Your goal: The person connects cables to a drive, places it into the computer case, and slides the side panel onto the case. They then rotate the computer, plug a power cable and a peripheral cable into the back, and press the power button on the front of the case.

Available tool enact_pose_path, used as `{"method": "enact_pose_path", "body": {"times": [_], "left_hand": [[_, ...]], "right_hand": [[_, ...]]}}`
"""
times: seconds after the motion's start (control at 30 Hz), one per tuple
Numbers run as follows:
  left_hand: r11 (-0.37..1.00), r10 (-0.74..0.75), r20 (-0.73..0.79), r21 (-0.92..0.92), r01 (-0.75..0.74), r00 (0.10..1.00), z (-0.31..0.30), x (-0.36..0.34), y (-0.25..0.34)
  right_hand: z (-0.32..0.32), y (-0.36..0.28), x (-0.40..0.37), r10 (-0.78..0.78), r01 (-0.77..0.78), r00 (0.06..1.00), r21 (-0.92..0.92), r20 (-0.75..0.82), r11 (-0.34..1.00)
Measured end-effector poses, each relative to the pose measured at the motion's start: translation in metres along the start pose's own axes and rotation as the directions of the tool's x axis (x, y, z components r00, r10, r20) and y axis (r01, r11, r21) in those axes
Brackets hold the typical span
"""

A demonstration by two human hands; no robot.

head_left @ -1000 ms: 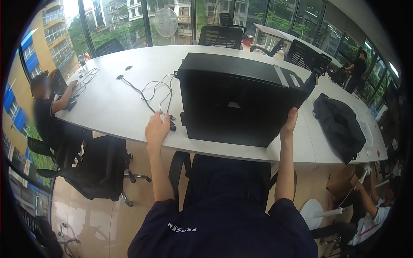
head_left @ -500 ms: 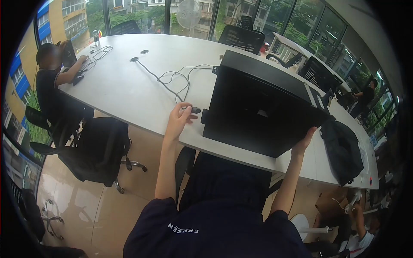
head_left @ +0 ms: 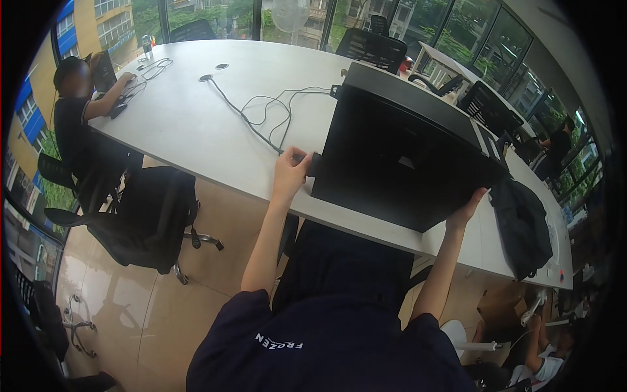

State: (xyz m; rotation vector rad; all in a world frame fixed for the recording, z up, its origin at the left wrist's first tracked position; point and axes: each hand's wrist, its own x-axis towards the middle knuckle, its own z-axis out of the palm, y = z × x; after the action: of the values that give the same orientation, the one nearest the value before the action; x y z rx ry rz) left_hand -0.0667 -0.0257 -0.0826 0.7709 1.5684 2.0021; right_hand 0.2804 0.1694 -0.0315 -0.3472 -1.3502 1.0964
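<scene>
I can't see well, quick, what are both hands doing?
Left hand: closed, pinching the cable plug.
Right hand: open, propping the black computer case.

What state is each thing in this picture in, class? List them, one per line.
Black box-shaped computer case: resting on the white table, near its edge.
Left-hand grip: shut on the black cable plug.
Right-hand grip: open, against the case's corner.
Thin black cable: slack, looped.
Black fabric bag: slumped.

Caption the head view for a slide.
Left hand pinches the plug end of a thin black cable beside a large black computer case on a white table; right hand braces its corner.
</scene>
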Motion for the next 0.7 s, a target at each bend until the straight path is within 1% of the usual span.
{"method": "enact_pose_path", "body": {"times": [0.03, 0.1, 0.13, 0.2, 0.23, 0.3, 0.33, 0.4, 0.43, 0.5, 0.53, 0.6, 0.63, 0.7], "left_hand": [[1.000, -0.002, 0.004, 0.002, 0.002, 1.000, 0.001, 0.002, 0.000], [0.995, 0.045, -0.038, 0.089, -0.042, 0.998, 0.004, 0.004, -0.004], [0.995, 0.045, -0.036, 0.088, -0.041, 0.998, 0.007, 0.005, -0.006], [0.996, 0.077, -0.099, 0.049, -0.072, 0.992, 0.013, 0.006, -0.009], [0.996, 0.076, -0.100, 0.047, -0.072, 0.992, 0.014, 0.005, -0.010], [0.989, 0.101, -0.126, 0.121, -0.085, 0.987, 0.015, 0.004, -0.011], [0.989, 0.099, -0.127, 0.123, -0.084, 0.987, 0.014, 0.004, -0.013], [0.976, 0.084, -0.089, 0.210, -0.064, 0.992, 0.011, 0.005, -0.017], [0.975, 0.082, -0.087, 0.213, -0.062, 0.993, 0.009, 0.005, -0.018], [0.985, 0.142, -0.017, 0.106, -0.139, 0.990, 0.007, 0.004, -0.017], [0.984, 0.141, -0.013, 0.110, -0.139, 0.990, 0.008, 0.003, -0.016], [0.978, 0.167, -0.016, -0.126, -0.168, 0.986, 0.009, 0.000, -0.014], [0.978, 0.167, -0.013, -0.123, -0.167, 0.986, 0.008, 0.001, -0.017], [0.980, 0.174, -0.009, -0.095, -0.174, 0.985, 0.005, 0.005, -0.022]], "right_hand": [[0.001, 0.000, 0.000, 0.001, -0.001, 1.000, -0.001, -0.005, 1.000], [0.003, -0.002, -0.001, 0.021, -0.021, 0.999, 0.008, -0.037, 1.000], [0.003, -0.002, -0.001, 0.020, -0.020, 0.999, 0.006, -0.038, 1.000], [0.003, -0.001, -0.001, 0.021, -0.021, 0.999, -0.001, -0.048, 1.000], [0.003, -0.002, -0.001, 0.020, -0.020, 0.999, -0.002, -0.047, 1.000], [0.004, -0.002, -0.001, 0.013, -0.013, 0.999, -0.003, -0.035, 1.000], [0.005, -0.002, -0.001, 0.015, -0.015, 0.999, -0.003, -0.035, 1.000], [0.009, -0.003, -0.002, -0.002, 0.002, 0.996, -0.001, -0.087, 1.000], [0.009, -0.003, -0.002, 0.001, -0.001, 0.996, -0.001, -0.090, 1.000], [0.009, -0.003, -0.002, 0.015, -0.014, 0.993, 0.012, -0.118, 1.000], [0.010, -0.004, -0.002, 0.017, -0.015, 0.992, 0.013, -0.122, 1.000], [0.012, -0.005, -0.003, -0.003, 0.002, 0.994, -0.013, -0.109, 1.000], [0.009, -0.004, -0.003, -0.002, 0.001, 0.994, -0.011, -0.113, 1.000], [0.003, 0.000, -0.002, 0.032, -0.033, 0.998, -0.018, -0.055, 0.999]]}}
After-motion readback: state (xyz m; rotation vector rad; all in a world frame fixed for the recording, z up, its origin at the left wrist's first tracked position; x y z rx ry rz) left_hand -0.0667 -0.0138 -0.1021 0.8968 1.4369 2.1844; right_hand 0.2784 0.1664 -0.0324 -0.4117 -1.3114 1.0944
